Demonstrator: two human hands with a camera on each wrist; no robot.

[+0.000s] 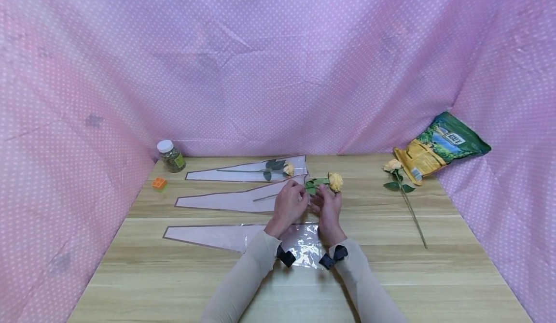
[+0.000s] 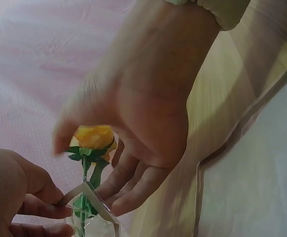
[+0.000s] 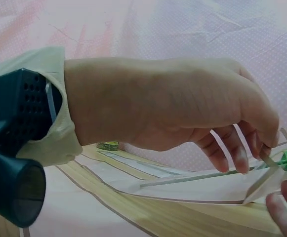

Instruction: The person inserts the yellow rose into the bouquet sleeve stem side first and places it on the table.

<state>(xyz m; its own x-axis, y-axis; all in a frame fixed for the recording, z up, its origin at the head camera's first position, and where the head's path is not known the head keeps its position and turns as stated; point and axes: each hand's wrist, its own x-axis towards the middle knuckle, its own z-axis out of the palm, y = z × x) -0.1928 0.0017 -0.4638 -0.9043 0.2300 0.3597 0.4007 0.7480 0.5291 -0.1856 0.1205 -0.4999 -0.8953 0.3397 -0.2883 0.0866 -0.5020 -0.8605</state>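
At the far left of the surface (image 1: pixel 130 274), a white-lidded clear jar (image 1: pixel 171 158) with a green label holds dark greenish contents. In front of it sits an orange building brick (image 1: pixel 159 183) with a green edge beneath.

Next come three tapering, dark-edged clear flower sleeves, wide ends to the right. The far sleeve (image 1: pixel 200 175) holds a whole pale-yellow rose (image 1: pixel 288 169). The middle sleeve (image 1: pixel 217 201) contains the stem of a second yellow rose (image 1: pixel 335 182), its leaves at the mouth and its bloom outside to the right. The near sleeve (image 1: pixel 208 235) lies flat, partly under the forearms.

The left hand (image 1: pixel 288 204) pinches the middle sleeve's mouth between thumb and fingers (image 3: pixel 236 153). The right hand (image 1: pixel 329 207) is just below that bloom, fingers (image 2: pixel 138 192) loosely curved and parted from the thumb, touching the sleeve's edge without a grip.

Farther right lies a loose rose (image 1: pixel 393 165), its bloom beside a green-and-yellow printed bag (image 1: pixel 443 147).
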